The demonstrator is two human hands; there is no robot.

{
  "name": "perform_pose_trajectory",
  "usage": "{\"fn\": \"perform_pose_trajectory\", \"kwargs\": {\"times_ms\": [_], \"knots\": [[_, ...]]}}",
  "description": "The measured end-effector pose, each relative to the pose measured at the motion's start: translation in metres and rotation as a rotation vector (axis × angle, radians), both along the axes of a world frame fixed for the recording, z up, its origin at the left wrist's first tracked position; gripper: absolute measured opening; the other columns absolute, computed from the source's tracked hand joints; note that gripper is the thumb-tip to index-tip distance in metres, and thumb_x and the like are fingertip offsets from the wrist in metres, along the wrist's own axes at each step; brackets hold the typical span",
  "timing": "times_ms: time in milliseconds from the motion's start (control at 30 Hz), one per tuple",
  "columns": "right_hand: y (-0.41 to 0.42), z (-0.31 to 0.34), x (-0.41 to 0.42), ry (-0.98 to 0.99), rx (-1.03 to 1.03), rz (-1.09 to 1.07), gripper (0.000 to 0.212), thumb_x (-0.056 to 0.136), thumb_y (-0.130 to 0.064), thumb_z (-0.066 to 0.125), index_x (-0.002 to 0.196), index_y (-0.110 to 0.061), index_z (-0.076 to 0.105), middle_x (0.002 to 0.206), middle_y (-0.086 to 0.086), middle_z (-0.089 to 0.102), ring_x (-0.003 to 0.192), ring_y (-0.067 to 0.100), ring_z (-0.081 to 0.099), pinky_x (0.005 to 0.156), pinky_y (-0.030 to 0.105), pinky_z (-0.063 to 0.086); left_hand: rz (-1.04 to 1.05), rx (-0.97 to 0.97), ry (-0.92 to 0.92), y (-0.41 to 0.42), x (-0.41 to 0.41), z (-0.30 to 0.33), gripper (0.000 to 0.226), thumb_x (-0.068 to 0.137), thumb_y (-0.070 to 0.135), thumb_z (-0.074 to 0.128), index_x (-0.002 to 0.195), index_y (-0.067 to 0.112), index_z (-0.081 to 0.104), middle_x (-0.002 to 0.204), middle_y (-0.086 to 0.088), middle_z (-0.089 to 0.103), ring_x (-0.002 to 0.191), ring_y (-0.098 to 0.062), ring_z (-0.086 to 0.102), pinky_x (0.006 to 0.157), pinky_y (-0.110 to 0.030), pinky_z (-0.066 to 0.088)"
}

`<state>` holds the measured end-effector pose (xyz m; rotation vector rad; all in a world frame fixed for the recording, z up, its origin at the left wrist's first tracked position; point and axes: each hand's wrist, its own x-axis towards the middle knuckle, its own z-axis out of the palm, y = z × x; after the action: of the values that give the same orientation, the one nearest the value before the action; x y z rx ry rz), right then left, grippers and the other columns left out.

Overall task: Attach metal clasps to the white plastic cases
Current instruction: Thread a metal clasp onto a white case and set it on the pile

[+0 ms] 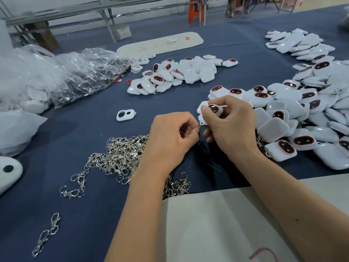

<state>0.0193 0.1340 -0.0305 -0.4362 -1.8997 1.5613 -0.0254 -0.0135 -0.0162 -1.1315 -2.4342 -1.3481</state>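
My right hand [229,125] grips a white plastic case [212,110] with a dark, red-rimmed oval window, held above the blue table. My left hand [172,137] pinches a small metal clasp [199,129] at the case's lower corner loop; most of the clasp is hidden by my fingers. A heap of silver metal clasps [120,157] lies just left of my left wrist. More white cases are piled to the right [306,114] and at the middle back [181,72].
Clear plastic bags [62,76] with more parts lie at the left. A lone white frame piece [126,114] sits on the blue cloth [94,114]. Loose clasps [47,233] lie near the front left. A pale sheet [217,224] covers the near edge.
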Motion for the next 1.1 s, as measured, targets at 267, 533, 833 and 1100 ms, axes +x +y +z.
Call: {"fn": "perform_pose_trajectory", "kwargs": {"times_ms": [267, 533, 833, 1100], "knots": [[-0.0004, 0.0006, -0.0007, -0.006, 0.029, -0.019, 0.009, 0.091, -0.019, 0.074, 0.09, -0.012, 0.068, 0.061, 0.003, 0.069, 0.042, 0.021, 0.066, 0.038, 0.027, 0.048, 0.013, -0.018, 0.005, 0.0025, 0.0026, 0.0008, 0.012, 0.076, 0.004, 0.065, 0.071, 0.015, 0.065, 0.065, 0.001, 0.063, 0.063, -0.019, 0.059, 0.064, -0.04, 0.051], [-0.0036, 0.0011, 0.0013, 0.012, 0.098, -0.049, 0.009, 0.09, -0.019, 0.074, 0.087, -0.014, 0.067, 0.06, 0.0, 0.068, 0.04, 0.018, 0.065, 0.037, 0.03, 0.051, 0.084, -0.034, -0.024, 0.0026, 0.0045, 0.0, 0.005, 0.073, 0.016, 0.062, 0.07, 0.019, 0.066, 0.065, 0.003, 0.064, 0.061, -0.018, 0.06, 0.062, -0.038, 0.053], [-0.0082, 0.0021, 0.0024, 0.009, 0.048, -0.053, 0.019, 0.089, -0.022, 0.072, 0.087, -0.014, 0.055, 0.059, 0.0, 0.067, 0.039, 0.021, 0.064, 0.035, 0.028, 0.046, 0.162, 0.005, -0.073, 0.0048, 0.0018, -0.0029, 0.013, 0.083, 0.009, 0.071, 0.075, 0.019, 0.07, 0.066, 0.006, 0.067, 0.061, -0.012, 0.061, 0.059, -0.027, 0.051], [-0.0016, 0.0079, -0.0006, -0.026, -0.366, 0.082, 0.016, 0.095, -0.017, 0.062, 0.089, -0.016, 0.047, 0.055, 0.002, 0.064, 0.034, 0.016, 0.046, 0.034, 0.018, 0.028, 0.056, 0.219, -0.105, 0.005, 0.001, 0.0023, 0.02, 0.083, -0.001, 0.076, 0.09, 0.017, 0.074, 0.094, 0.009, 0.072, 0.094, -0.009, 0.069, 0.078, -0.019, 0.055]]}}
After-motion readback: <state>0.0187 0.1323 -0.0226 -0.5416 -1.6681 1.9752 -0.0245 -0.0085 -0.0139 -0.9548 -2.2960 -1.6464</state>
